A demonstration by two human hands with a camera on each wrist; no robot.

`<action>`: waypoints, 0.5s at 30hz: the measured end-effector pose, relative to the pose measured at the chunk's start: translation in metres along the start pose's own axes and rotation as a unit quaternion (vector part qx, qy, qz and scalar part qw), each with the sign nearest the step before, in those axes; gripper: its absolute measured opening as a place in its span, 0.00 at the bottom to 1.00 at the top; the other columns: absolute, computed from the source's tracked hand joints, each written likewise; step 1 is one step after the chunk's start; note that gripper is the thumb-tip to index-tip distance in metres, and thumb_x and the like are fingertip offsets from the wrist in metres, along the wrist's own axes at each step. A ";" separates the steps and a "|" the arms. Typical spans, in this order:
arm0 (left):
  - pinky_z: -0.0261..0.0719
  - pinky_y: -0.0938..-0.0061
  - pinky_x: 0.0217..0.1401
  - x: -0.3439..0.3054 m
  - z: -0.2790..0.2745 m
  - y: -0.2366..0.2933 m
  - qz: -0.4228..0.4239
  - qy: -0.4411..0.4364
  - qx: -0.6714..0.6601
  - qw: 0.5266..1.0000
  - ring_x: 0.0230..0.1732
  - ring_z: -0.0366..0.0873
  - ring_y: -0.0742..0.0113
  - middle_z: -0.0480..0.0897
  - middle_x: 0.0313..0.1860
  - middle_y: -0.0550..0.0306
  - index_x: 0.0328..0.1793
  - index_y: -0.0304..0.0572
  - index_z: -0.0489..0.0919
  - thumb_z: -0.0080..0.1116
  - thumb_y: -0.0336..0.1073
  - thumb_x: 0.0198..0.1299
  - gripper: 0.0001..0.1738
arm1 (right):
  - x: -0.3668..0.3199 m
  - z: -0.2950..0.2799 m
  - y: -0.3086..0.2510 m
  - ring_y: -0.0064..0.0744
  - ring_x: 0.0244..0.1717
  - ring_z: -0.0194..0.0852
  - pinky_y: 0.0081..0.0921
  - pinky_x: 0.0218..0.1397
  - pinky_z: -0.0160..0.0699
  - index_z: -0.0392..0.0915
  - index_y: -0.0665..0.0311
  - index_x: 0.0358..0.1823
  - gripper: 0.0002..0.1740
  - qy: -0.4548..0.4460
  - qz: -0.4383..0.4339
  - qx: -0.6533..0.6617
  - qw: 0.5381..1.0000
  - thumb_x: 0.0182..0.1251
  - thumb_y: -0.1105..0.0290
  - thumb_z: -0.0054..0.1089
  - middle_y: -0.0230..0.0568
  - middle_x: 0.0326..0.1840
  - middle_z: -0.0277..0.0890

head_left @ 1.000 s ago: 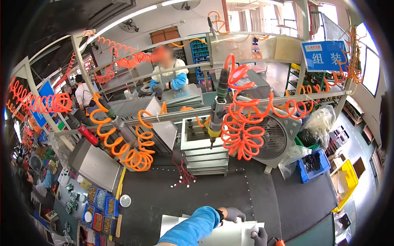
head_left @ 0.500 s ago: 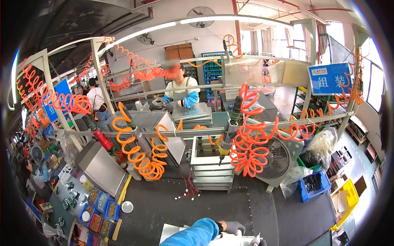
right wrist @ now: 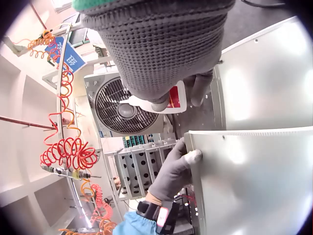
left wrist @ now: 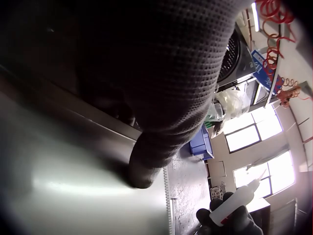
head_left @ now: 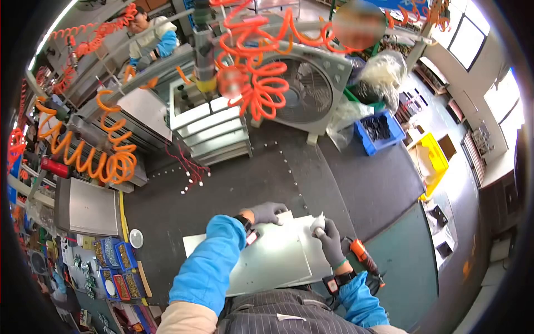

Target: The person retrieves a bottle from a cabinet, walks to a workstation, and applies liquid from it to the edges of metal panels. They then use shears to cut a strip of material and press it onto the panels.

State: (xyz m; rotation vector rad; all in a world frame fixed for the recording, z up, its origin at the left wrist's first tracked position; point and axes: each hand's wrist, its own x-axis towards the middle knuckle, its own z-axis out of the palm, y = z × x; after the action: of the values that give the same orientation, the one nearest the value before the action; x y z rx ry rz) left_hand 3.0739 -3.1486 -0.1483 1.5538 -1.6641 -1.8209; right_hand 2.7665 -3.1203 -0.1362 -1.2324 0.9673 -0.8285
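Observation:
A flat sheet-metal panel lies at the table's near edge, overlapping another metal panel beneath it. My gloved left hand grips the top panel's far edge, the pale-tipped thumb on its face and the fingers behind the edge. In my gloved right hand is a white squeeze bottle with a narrow pointed nozzle; a red label patch shows in the right wrist view. The bottle is held over the panels' right side, its nozzle pointing up and away.
An orange-and-black power tool lies right of my right hand. Further back stand stacked metal housings, a fan unit and a blue bin. Coiled red hoses hang overhead. Small parts bins sit at left.
The head view has tipped down and turned right, bringing both hands and the panels fully into sight. The left hand stays at the panel edge; the right still holds the bottle.

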 end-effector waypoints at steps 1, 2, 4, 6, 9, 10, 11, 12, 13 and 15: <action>0.76 0.62 0.65 0.001 0.001 -0.005 0.058 0.022 0.071 0.996 0.60 0.80 0.55 0.84 0.60 0.49 0.70 0.43 0.77 0.72 0.43 0.57 0.34 | 0.002 0.005 -0.007 0.21 0.46 0.74 0.23 0.52 0.76 0.73 0.68 0.58 0.16 0.019 0.026 0.017 0.999 0.73 0.71 0.60 0.32 0.44 0.75; 0.75 0.62 0.67 -0.004 0.004 -0.002 0.071 0.024 0.065 0.995 0.61 0.80 0.56 0.84 0.60 0.48 0.70 0.43 0.77 0.71 0.42 0.57 0.34 | -0.002 0.004 -0.001 0.21 0.47 0.74 0.23 0.52 0.77 0.73 0.68 0.58 0.16 0.013 0.025 -0.008 1.000 0.72 0.71 0.60 0.32 0.45 0.75; 0.77 0.62 0.64 -0.005 0.013 0.010 0.041 0.028 0.027 0.998 0.59 0.82 0.56 0.85 0.58 0.48 0.67 0.42 0.78 0.70 0.41 0.58 0.30 | -0.006 -0.002 0.011 0.22 0.49 0.74 0.23 0.53 0.77 0.74 0.69 0.59 0.18 -0.009 0.036 -0.082 0.996 0.72 0.69 0.61 0.32 0.47 0.76; 0.78 0.62 0.63 -0.012 0.018 0.012 0.006 0.035 0.009 0.999 0.58 0.83 0.55 0.86 0.57 0.47 0.66 0.42 0.79 0.70 0.41 0.58 0.29 | -0.004 0.004 0.011 0.25 0.47 0.77 0.26 0.52 0.78 0.75 0.69 0.60 0.19 0.008 0.017 -0.153 0.988 0.72 0.68 0.62 0.36 0.46 0.79; 0.80 0.62 0.59 -0.012 0.029 0.015 0.026 0.098 0.092 0.991 0.54 0.85 0.49 0.88 0.52 0.45 0.61 0.41 0.81 0.70 0.41 0.58 0.25 | -0.012 0.009 -0.001 0.28 0.45 0.80 0.29 0.51 0.79 0.77 0.69 0.60 0.20 0.028 0.031 -0.192 0.981 0.71 0.66 0.63 0.43 0.44 0.83; 0.80 0.61 0.58 -0.017 0.032 0.023 0.021 0.128 0.122 0.984 0.53 0.85 0.46 0.88 0.51 0.43 0.60 0.42 0.82 0.70 0.41 0.57 0.25 | -0.008 0.011 -0.003 0.31 0.44 0.82 0.30 0.51 0.80 0.77 0.68 0.59 0.20 0.027 0.028 -0.216 0.976 0.71 0.65 0.64 0.47 0.43 0.84; 0.81 0.59 0.57 -0.020 0.033 0.029 0.018 0.168 0.151 0.974 0.52 0.85 0.43 0.88 0.49 0.42 0.59 0.43 0.83 0.70 0.41 0.57 0.24 | -0.010 0.011 0.000 0.31 0.44 0.82 0.30 0.51 0.80 0.77 0.68 0.59 0.20 0.024 0.017 -0.213 0.977 0.71 0.65 0.64 0.47 0.43 0.84; 0.81 0.56 0.56 -0.021 0.036 0.029 0.036 0.182 0.157 0.970 0.52 0.85 0.41 0.88 0.49 0.42 0.58 0.45 0.83 0.70 0.42 0.56 0.23 | -0.018 0.011 0.005 0.39 0.46 0.84 0.33 0.53 0.81 0.78 0.67 0.59 0.21 0.031 0.008 -0.237 0.971 0.70 0.64 0.65 0.51 0.46 0.84; 0.80 0.55 0.56 -0.022 0.037 0.028 0.042 0.191 0.177 0.965 0.51 0.85 0.42 0.88 0.48 0.42 0.58 0.46 0.83 0.70 0.42 0.56 0.23 | -0.010 0.012 0.006 0.47 0.48 0.86 0.36 0.54 0.82 0.78 0.66 0.59 0.21 0.037 -0.003 -0.260 0.965 0.68 0.63 0.65 0.54 0.48 0.84; 0.80 0.55 0.55 -0.025 0.037 0.035 0.030 0.183 0.182 0.966 0.51 0.85 0.42 0.88 0.48 0.43 0.59 0.46 0.83 0.70 0.42 0.57 0.23 | 0.000 0.016 -0.008 0.48 0.49 0.86 0.37 0.55 0.82 0.79 0.66 0.59 0.21 0.023 0.012 -0.267 0.963 0.68 0.63 0.65 0.54 0.49 0.84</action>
State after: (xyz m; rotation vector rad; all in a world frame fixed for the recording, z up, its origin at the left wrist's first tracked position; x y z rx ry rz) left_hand 3.0390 -3.1198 -0.1142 1.8207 -1.9008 -1.1467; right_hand 2.7809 -3.1151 -0.1276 -1.6613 1.2918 -0.5920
